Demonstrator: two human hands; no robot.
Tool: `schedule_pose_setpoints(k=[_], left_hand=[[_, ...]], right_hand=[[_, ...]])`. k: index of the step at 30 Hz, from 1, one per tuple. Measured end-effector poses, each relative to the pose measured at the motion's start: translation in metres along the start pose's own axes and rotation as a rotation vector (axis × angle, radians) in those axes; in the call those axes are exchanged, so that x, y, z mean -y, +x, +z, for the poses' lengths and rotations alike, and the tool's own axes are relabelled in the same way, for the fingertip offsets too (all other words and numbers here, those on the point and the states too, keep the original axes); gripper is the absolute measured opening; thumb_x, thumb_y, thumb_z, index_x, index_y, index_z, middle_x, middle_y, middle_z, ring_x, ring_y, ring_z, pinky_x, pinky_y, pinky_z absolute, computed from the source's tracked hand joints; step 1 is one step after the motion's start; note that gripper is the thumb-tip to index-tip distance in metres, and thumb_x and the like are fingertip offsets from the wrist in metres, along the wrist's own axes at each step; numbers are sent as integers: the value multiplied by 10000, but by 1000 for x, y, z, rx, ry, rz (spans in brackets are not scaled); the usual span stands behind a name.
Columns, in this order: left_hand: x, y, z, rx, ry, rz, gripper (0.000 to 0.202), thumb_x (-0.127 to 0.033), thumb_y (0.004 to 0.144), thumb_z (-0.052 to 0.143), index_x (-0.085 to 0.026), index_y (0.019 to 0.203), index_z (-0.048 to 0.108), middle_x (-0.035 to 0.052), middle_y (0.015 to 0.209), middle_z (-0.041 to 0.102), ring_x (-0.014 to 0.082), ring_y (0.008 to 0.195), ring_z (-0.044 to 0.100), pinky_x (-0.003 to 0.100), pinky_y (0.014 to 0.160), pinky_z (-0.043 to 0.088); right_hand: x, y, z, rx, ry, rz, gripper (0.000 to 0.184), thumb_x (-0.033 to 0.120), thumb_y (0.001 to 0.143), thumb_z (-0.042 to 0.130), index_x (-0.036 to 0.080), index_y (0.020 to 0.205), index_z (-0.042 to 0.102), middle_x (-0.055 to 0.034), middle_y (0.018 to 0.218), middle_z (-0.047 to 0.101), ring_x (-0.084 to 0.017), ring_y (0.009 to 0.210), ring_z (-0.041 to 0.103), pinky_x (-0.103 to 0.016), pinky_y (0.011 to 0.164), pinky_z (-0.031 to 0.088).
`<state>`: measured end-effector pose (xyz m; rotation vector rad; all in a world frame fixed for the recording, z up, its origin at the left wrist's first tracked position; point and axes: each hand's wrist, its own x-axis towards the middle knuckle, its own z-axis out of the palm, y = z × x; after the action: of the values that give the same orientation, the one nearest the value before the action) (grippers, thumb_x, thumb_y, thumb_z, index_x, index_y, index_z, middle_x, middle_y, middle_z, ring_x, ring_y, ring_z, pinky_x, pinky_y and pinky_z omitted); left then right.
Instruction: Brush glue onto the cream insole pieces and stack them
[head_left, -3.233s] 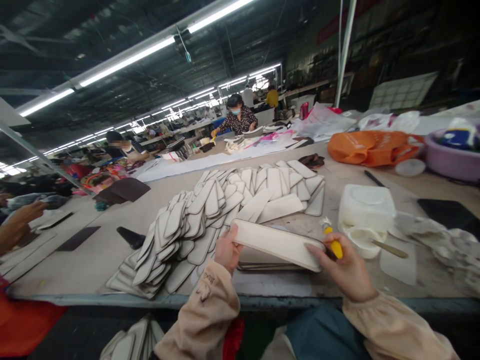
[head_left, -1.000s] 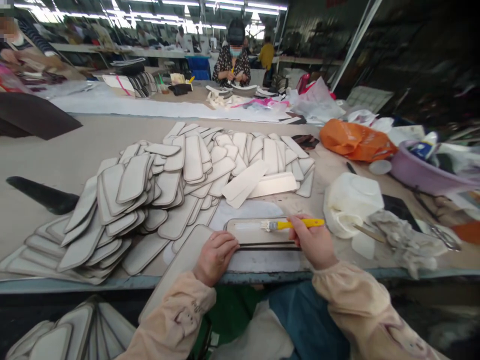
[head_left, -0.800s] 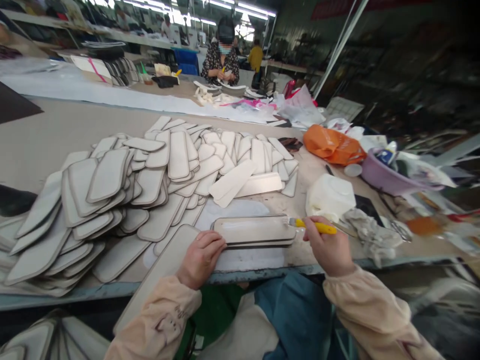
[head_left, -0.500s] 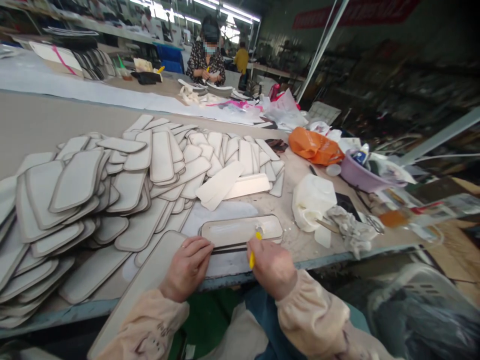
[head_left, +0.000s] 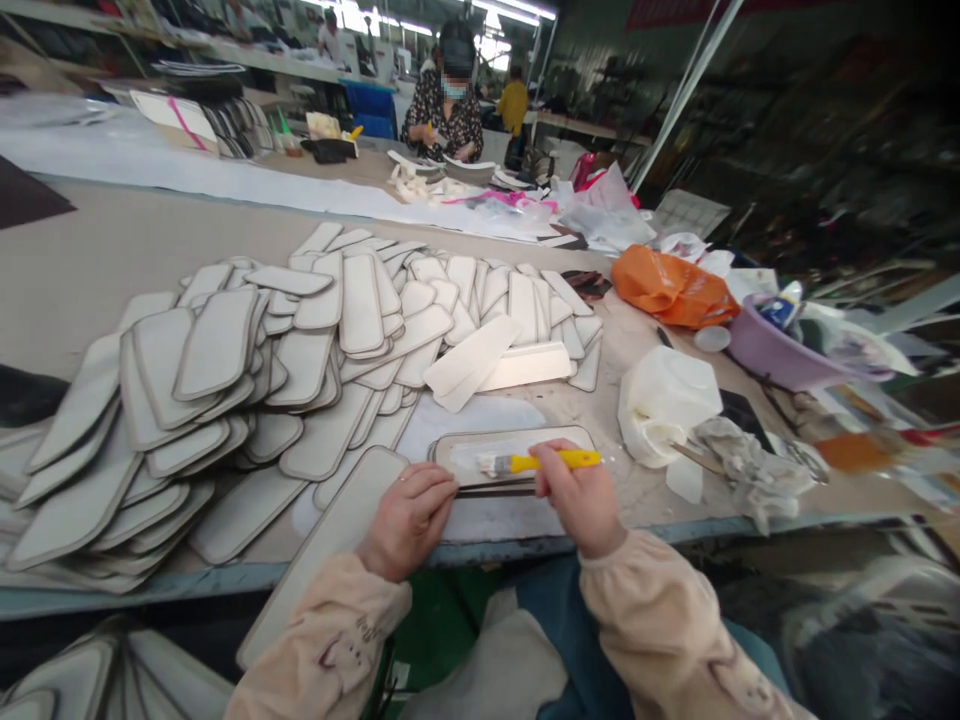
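On the left of the worktop (head_left: 165,220), a big heap of pale, dark-edged panels (head_left: 214,340) spreads toward me, overlapping at all angles. Right of its near end, a long panel (head_left: 330,540) slants over the front edge, partly under my left sleeve (head_left: 337,635). My left forearm reaches up and rightward from the bottom, and my left hand (head_left: 409,520) rests back upward, its fingers bent and bunched together, a ring on one. Their tips meet the left end of the panel I'm working on (head_left: 510,443); I can't tell whether they pinch it or only press. That panel lies flat and lengthwise near the front edge, between my hands, with at least one more beneath it. On its face sit the bristles of a yellow-handled brush (head_left: 521,463), pointing left, with a glossy patch about them. My right hand (head_left: 581,500) pinches the handle between thumb and fingers, the handle nearly level and its end poking out past my knuckles. My right forearm slants in from the lower right. Beyond that stand a white plastic container (head_left: 671,390), a crumpled cloth (head_left: 750,465) and, farther back, a purple basin (head_left: 795,360).
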<state>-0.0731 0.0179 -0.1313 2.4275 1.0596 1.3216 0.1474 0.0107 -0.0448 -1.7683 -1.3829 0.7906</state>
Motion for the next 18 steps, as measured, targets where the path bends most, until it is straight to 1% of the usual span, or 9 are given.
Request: schedule_pose_setpoints(k=[3,5,6,8,10,12,14,16,18], left_hand=[[-1,1,-1,17,16,-21,199,-102,810,590,-199,969,659,63,943,651,178,917,583,361,853,508],[-2,3,-3,32,41,-41,187,-111,811,588,-205,952,667,61,916,644,180,899,580,366,841,508],[-3,3,-3,30,49,-47,185,-113,809,590,-207,948,669,59,910,644,179,893,580,367,840,507],[-4,4,-3,3,51,-57,186,-114,804,597,-205,951,666,58,920,654,177,894,588,368,851,507],[-5,3,-3,-22,48,-64,183,-112,800,600,-200,948,661,59,936,666,174,902,600,365,863,508],[-5,1,-2,-26,53,-66,182,-105,797,599,-198,941,659,61,944,673,176,911,611,359,860,514],[-5,0,-2,-22,68,-53,188,-98,797,595,-199,943,660,62,946,678,179,910,621,350,847,522],[-5,-1,-3,-21,87,-36,197,-96,798,596,-199,953,660,62,947,682,179,908,628,343,839,527],[-4,-1,-3,-18,97,-26,201,-91,793,606,-195,957,659,61,947,685,175,909,631,335,842,527]], right_hand=[[-16,10,-40,-169,-161,48,391,426,837,506,193,525,552,17,451,554,-134,472,537,-252,578,425],[-18,9,-55,-231,-226,51,352,433,826,524,187,583,589,15,472,568,-140,492,545,-257,579,421],[-16,6,-56,-238,-218,39,325,440,829,528,185,644,610,20,480,568,-141,494,543,-256,571,420],[-9,-2,-46,-189,-109,-1,306,460,848,514,185,768,622,30,491,560,-135,475,524,-250,533,413],[-1,-9,-24,-69,67,-35,316,480,868,493,186,834,607,30,519,566,-125,455,502,-239,486,399],[6,-13,1,56,207,-37,315,489,873,491,190,857,588,31,528,571,-115,443,491,-227,457,388],[8,-14,21,128,276,-15,310,493,869,503,191,845,572,36,515,567,-107,434,481,-216,444,380],[5,-11,27,171,294,19,315,497,865,505,190,828,567,43,495,553,-101,416,465,-211,427,367],[-3,-6,18,174,255,44,321,497,860,507,188,813,580,44,494,549,-100,412,463,-213,421,360]])
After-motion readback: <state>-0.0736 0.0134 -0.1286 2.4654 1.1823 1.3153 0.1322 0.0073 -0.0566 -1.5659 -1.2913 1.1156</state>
